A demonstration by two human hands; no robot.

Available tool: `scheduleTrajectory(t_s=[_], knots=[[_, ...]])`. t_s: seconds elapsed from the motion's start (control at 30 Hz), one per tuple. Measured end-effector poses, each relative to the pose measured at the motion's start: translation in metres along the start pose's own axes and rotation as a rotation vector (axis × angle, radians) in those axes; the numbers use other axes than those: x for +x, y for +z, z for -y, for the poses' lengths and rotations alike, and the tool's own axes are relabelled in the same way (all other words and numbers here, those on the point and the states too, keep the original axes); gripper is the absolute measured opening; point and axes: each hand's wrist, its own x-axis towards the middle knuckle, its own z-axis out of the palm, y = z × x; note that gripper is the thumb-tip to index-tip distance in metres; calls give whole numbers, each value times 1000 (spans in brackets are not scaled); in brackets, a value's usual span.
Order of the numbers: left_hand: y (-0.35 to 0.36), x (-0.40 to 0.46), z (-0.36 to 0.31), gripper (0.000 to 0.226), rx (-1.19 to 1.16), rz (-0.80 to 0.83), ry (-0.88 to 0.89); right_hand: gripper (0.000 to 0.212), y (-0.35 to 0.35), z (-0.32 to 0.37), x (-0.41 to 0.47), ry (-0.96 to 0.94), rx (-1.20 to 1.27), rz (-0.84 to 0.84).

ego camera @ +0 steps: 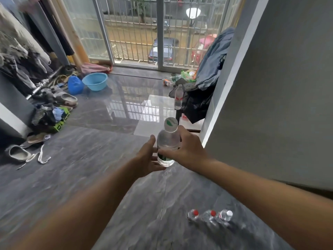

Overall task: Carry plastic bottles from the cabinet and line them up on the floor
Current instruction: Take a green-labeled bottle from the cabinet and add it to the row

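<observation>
Left hand [146,157] and left forearm [90,204], left of the bottle [167,141]: bare skin throughout, from the stretch farthest from the bottle to the fingertips. Right hand [187,147] and right forearm [252,179], right of the bottle: likewise bare, wrist and knuckles uncovered. Smooth, slender outlines, broadened by the wide-angle lens and softened by blur farthest from the bottle.

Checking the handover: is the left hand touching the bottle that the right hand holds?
Touching. In the head view the left hand lies open against the lower side of the bottle, no gap showing, while the right hand grips it.
</observation>
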Motion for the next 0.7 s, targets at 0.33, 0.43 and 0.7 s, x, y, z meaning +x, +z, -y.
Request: scheduleTrajectory(t_s=[0.33,0.43,0.7], knots=[[-12,118,104,74,86,-53,-45,57,75,-144,-14,-15,-87,-55],[-15,163,139,71,115,-64,-56,57,103,-195,-18,13,-84,-48],[-43,295,257,70,46,-68,-72,57,195,-346,-32,97,-87,-20]])
